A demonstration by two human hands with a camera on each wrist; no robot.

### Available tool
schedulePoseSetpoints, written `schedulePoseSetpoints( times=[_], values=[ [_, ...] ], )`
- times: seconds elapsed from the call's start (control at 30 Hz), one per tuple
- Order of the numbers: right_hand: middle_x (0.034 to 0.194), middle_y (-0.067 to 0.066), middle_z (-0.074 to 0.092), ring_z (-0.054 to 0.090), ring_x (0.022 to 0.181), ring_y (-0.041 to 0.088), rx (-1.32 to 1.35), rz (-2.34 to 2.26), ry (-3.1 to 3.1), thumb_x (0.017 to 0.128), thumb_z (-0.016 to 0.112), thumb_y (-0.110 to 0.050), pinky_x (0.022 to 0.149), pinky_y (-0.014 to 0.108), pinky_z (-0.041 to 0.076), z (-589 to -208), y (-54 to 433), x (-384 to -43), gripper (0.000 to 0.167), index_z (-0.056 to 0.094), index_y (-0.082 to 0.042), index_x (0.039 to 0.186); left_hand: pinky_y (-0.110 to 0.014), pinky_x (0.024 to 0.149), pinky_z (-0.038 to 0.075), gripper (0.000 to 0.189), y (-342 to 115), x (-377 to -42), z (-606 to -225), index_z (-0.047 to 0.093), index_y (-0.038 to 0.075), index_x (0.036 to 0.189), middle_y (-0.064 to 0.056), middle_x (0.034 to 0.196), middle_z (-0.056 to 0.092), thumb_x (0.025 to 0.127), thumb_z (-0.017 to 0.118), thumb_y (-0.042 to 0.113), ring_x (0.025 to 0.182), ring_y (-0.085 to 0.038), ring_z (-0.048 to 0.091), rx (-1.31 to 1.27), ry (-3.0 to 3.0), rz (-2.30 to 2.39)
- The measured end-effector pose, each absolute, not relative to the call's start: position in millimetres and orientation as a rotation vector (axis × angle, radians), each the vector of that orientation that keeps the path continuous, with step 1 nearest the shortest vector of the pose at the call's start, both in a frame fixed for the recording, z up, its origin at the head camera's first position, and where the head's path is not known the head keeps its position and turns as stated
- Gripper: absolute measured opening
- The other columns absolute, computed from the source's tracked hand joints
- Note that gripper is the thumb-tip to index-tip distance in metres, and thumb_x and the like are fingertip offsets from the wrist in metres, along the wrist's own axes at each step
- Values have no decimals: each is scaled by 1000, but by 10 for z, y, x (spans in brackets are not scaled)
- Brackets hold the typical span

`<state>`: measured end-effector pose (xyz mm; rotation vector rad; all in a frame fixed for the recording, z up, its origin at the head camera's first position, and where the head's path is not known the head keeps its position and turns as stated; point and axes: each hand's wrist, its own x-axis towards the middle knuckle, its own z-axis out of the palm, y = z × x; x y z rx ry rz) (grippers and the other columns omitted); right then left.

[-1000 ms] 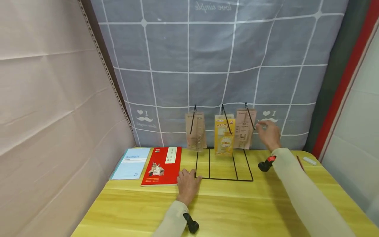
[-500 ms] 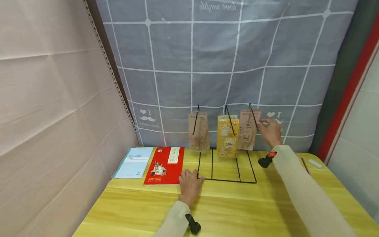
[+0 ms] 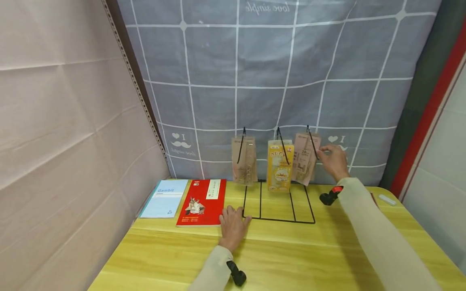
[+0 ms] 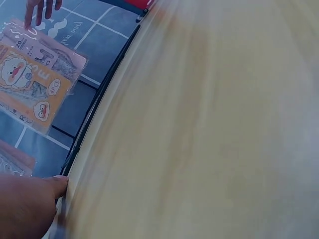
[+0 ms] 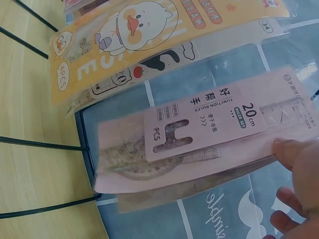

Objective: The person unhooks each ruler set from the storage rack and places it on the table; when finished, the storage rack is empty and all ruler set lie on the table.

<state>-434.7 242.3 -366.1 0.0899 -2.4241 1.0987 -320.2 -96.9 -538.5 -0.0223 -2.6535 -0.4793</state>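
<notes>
My right hand [image 3: 333,161] is at the right hook of a black wire rack [image 3: 278,220]. Its thumb lies on the edge of a pink 20 cm ruler set packet [image 5: 199,132], which hangs there tilted; the index finger is mostly hidden behind it, and the lower fingers are curled apart from it. My left hand [image 3: 231,227] rests on the table at the rack's front left corner, fingers extended, thumb [image 4: 60,185] against the wire. A yellow duck packet [image 3: 280,167] hangs on the middle hook, with a paler packet behind it. Another pinkish clear packet [image 3: 244,161] hangs on the left hook.
A red booklet [image 3: 202,203] and a light blue Gambit notebook [image 3: 165,199] lie left of the rack on the wooden table [image 3: 276,258]. A white eraser-like block [image 3: 387,199] lies at the right, beyond my right forearm. A grey grid cloth [image 3: 262,56] hangs behind.
The ruler set packet on the right hook has swung from nearly upright to tilted, its lower end to the left. My right fingers have come to its edge. The left hand stays at the rack corner.
</notes>
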Motion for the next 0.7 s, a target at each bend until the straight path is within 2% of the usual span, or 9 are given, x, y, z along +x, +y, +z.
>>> schedulePoseSetpoints(
  times=[0.2, 0.3, 0.43, 0.7],
  values=[
    [156, 32, 44, 33, 148, 53, 83, 1112, -2450, 106, 58, -23, 124, 67, 12, -3646, 2404, -4264, 35, 67, 7, 123, -32, 70, 19, 45, -994, -3179, -5409, 75, 13, 123, -8, 93, 55, 91, 78, 45, 75, -20, 30, -45, -2649, -458],
    [158, 31, 41, 29, 150, 53, 67, 1127, -2468, 107, 56, -26, 122, 68, 16, -3629, 2395, -4234, 38, 66, 6, 125, -32, 71, 19, 45, -987, -3180, -5401, 76, 13, 122, -8, 93, 54, 91, 78, 45, 76, -20, 30, -42, -2652, -450],
    [158, 30, 42, 28, 149, 55, 56, 1126, -2468, 107, 57, -27, 120, 68, 21, -3609, 2386, -4202, 37, 67, 5, 123, -32, 70, 20, 45, -974, -3181, -5383, 77, 14, 121, -6, 90, 52, 90, 78, 46, 76, -20, 30, -18, -2666, -407],
    [158, 29, 42, 28, 150, 55, 66, 1097, -2481, 106, 60, -29, 121, 68, 21, -3573, 2402, -4158, 38, 67, 5, 123, -33, 70, 20, 45, -955, -3176, -5362, 78, 15, 121, -6, 89, 52, 90, 78, 47, 78, -21, 32, 2, -2684, -343]
  ],
)
